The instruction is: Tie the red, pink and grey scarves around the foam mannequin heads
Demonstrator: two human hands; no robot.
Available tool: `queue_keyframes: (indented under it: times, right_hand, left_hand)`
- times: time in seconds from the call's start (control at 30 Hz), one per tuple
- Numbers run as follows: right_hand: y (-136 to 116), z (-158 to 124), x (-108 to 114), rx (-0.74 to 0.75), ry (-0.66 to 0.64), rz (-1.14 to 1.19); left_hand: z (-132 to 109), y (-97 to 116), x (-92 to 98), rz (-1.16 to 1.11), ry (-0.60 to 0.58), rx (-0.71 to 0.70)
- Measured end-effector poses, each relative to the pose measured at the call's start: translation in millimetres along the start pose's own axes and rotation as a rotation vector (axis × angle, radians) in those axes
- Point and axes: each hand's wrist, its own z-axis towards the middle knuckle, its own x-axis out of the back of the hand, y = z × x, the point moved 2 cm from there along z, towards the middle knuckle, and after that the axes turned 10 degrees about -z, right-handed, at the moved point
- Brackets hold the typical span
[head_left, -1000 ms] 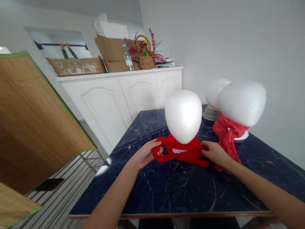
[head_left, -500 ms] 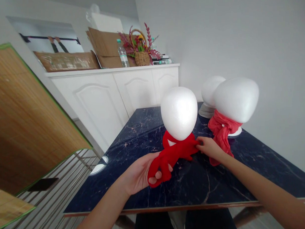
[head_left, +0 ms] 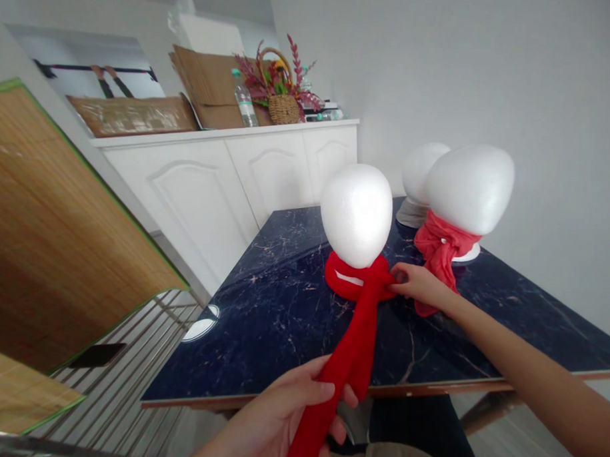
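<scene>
Your left hand (head_left: pixel 286 406) has drawn the red scarf (head_left: pixel 349 340), looped round the white head's (head_left: pixel 357 216) base, toward you, fingers curled about its tail before that head, while your right hand (head_left: pixel 417 283) pinches it beside that base, so pull evenly.

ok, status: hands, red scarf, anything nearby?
Left hand gripping red scarf; right hand pinching it beside center white head. Coral scarf close to right hand.

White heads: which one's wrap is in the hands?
The leftmost head: left hand and right hand hold its bright red scarf. The right head wears a coral scarf, the rear head a gray cloth.
</scene>
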Motion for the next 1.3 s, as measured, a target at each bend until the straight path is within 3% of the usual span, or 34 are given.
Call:
queue_keyframes:
  times: [0.13, 0.23, 0.3, 0.37, 0.5, 0.6, 0.67, 0.83, 0.97, 1.13, 1.3]
  right_hand:
    - [-6.8, -35.3, 3.7, -0.061, -0.266, 0.160]
    - [-15.8, -58.2, -1.7, 0.005, -0.395, 0.217]
    - [-20.9, -65.5, -7.5, 0.034, -0.386, 0.224]
    - [-25.6, -65.9, -14.1, 0.059, -0.333, 0.239]
    - [-34.4, -54.6, -27.2, 0.038, -0.251, 0.323]
    - [-39.0, -47.2, -32.9, -0.083, -0.289, 0.475]
    - [-41.7, -46.3, -33.7, -0.177, -0.360, 0.657]
    - [-53.3, -46.2, -35.2, -0.281, -0.541, 1.134]
    - [-65.2, -32.7, -42.5, -0.290, -0.605, 1.390]
    - [-60.1, -6.6, -39.6, -0.341, -0.519, 1.437]
    - [-37.8, 9.9, -18.9, -0.324, -0.524, 1.179]
  left_hand:
    - [13.2, -20.6, 7.4, 0.131, 0.024, -0.013]
    - [17.6, -19.3, 9.7, 0.665, 0.106, -0.169]
    - [20.3, -11.7, 4.8, 1.128, 0.296, -0.357]
    - [28.5, -4.9, -6.2, 1.451, 0.496, -0.520]
    - [68.6, -2.2, -27.7, 1.687, 0.731, -0.660]
    - [99.8, -2.2, -28.5, 1.671, 0.742, -0.686]
    - [109.5, 0.6, -22.3, 1.530, 0.696, -0.720]
    - [104.8, 5.4, -11.9, 0.975, 0.470, -0.855]
    - [98.8, -5.6, -20.3, 0.836, 0.403, -0.854]
    - [85.8, -23.3, -34.5, 0.831, 0.367, -0.783]
    - [73.3, -29.7, -39.2, 0.895, 0.302, -0.712]
